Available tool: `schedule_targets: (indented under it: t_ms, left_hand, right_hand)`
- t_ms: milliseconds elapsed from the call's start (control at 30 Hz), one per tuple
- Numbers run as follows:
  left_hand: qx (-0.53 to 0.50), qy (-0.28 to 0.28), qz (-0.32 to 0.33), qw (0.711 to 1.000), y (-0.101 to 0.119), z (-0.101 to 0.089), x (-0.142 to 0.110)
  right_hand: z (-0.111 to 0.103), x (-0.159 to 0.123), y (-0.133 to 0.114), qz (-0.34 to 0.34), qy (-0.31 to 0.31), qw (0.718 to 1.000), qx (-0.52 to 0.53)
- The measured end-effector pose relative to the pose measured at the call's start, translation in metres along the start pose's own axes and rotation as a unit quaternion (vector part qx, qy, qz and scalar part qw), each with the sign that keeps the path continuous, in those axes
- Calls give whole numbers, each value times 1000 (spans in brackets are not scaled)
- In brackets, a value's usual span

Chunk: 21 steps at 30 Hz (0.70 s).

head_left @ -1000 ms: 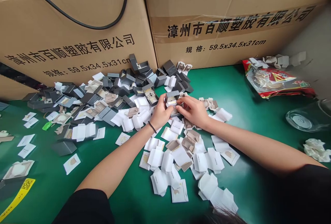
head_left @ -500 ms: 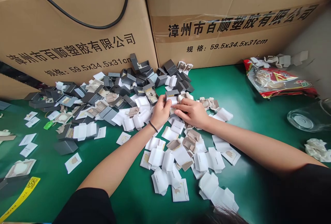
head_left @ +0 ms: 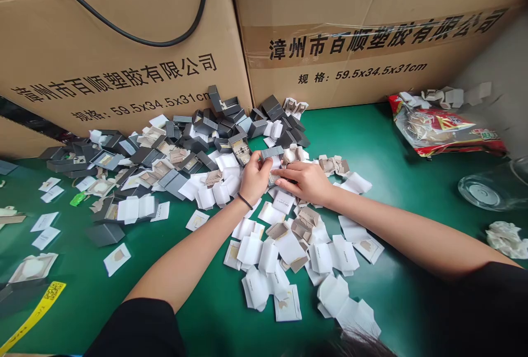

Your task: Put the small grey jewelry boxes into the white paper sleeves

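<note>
My left hand and my right hand meet over the middle of a green table. Together they grip a small grey box with a white insert at its opening; my fingers hide most of it. A black band sits on my left wrist. Around the hands lies a heap of small grey boxes, and nearer to me a spread of folded white paper inserts.
Two big cardboard cartons with printed lettering stand along the back; a black cable loops over the left one. A red snack bag and a glass dish lie at the right. A yellow tag lies front left.
My hands stayed in place while the fingers worked on the small grey box; its lid edge now shows higher above my left thumb. Nothing else moved.
</note>
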<state>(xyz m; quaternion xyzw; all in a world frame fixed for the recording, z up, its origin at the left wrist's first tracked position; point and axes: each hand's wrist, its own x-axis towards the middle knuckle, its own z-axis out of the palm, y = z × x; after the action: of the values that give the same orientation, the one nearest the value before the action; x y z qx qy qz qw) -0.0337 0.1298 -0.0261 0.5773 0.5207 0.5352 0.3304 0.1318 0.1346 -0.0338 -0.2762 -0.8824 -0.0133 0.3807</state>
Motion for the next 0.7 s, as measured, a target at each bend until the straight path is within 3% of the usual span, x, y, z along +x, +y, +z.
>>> schedule_targets:
  t_ms: [333,567,700]
  left_hand:
    - [43,-7,32,999,-7,-2,5]
    - [-75,-51,7,996,-1,0,1]
    - [-49,-41,25,998,-5,0,2]
  right_hand:
    - [0,0,-1,13,-14,1000,11]
    - [-1,0,-1,19,-14,1000,3]
    - [0,-1,-1,23,-16,1000,1]
